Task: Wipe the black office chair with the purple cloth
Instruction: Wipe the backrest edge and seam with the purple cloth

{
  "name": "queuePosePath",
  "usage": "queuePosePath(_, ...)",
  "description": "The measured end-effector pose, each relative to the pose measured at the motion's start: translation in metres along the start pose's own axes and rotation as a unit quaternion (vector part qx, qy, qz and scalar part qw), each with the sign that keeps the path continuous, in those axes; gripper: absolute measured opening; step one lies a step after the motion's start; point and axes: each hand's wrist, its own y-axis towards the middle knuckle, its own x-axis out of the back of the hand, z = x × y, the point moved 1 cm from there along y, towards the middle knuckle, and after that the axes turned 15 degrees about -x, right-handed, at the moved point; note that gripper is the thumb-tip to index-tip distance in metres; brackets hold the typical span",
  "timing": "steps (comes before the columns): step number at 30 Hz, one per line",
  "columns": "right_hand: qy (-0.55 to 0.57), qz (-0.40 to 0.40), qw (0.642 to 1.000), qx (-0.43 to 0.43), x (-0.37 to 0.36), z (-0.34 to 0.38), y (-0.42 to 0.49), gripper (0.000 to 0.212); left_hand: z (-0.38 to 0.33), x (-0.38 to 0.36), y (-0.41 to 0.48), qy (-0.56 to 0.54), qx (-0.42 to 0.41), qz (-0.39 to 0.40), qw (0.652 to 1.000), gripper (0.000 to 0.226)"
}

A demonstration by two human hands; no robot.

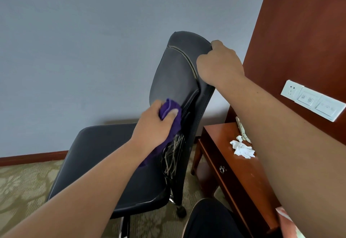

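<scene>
Carpet (pixel 22 185) bears black chair (pixel 104 149); nightstand (pixel 221 138) bears crumpled tissue (pixel 242 148).

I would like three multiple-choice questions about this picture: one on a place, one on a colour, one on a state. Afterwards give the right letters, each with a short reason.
1. Where does the crumpled white tissue lie?
A) on the carpet
B) on the wooden side table
C) in a drawer

2. What colour is the cloth?
A) purple
B) yellow
C) white

3. What is the right hand doing?
A) hanging idle
B) gripping the black chair at its backrest's upper edge
C) holding the tissue

1 B: it rests on the tabletop.
2 A: purple folds show in the left hand.
3 B: its fingers curl over the backrest's edge.
</scene>
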Motion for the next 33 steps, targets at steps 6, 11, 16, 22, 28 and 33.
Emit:
queuePosePath(6, -0.006, -0.002, 1.0, 0.01, 0.002, 0.0, -0.003, 0.051, -0.051, -0.008, 0.037, -0.02, -0.08, -0.061, 0.995, 0.025)
queuePosePath(11, -0.014, -0.01, 1.0, 0.007, 0.002, -0.002, -0.002, 0.048, -0.017, -0.015, 0.016, -0.025, -0.033, -0.01, 0.999, 0.022)
queuePosePath(16, -0.011, -0.011, 1.0, 0.009, -0.001, 0.001, -0.001, 0.047, -0.001, -0.006, 0.003, -0.002, 0.0, 0.012, 1.0, 0.026)
queuePosePath(22, -0.014, -0.012, 1.0, 0.006, 0.0, 0.0, -0.001, 0.046, -0.059, -0.007, 0.035, -0.015, -0.084, -0.021, 0.996, 0.02)
queuePosePath(28, -0.006, -0.005, 1.0, 0.0, 0.0, -0.002, 0.003, 0.043, -0.066, -0.01, 0.035, 0.027, -0.135, -0.003, 0.99, 0.024)
queuePosePath(33, -0.003, -0.001, 1.0, 0.003, -0.001, -0.001, 0.006, 0.042, -0.038, -0.01, 0.012, 0.12, -0.126, 0.067, 0.982, 0.028)
